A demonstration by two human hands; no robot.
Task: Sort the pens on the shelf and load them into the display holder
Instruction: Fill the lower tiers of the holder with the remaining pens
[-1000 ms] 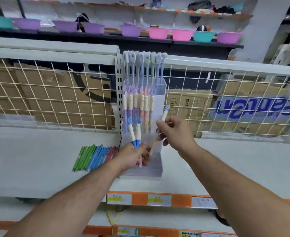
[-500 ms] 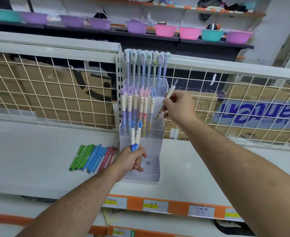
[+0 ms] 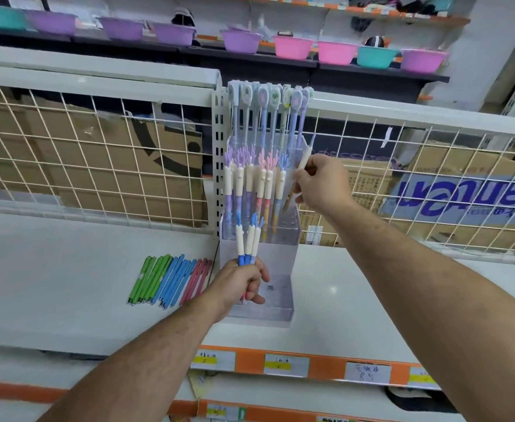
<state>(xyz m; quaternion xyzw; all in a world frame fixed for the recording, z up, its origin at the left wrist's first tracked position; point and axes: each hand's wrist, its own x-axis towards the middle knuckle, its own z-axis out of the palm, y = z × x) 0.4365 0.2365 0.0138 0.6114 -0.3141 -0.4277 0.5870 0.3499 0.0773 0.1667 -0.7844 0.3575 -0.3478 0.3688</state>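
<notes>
Clear display holder [image 3: 279,260] stood at twelve o'clock, right hand [image 3: 323,184] pinching a near-upright pen [image 3: 304,159] at its two-o'clock edge, left hand [image 3: 238,284] gripping spare pens [image 3: 239,240].

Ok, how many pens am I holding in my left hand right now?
3 show, sticking up from the left hand: left pen, middle pen, right pen, all in front of the display holder. More may be hidden inside the fist.

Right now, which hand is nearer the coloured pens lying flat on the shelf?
Left. The left hand, gripping a bunch of pens, sits just right of the flat pens; the right hand is higher, pinching one pen at the upper right of the display holder.
</notes>
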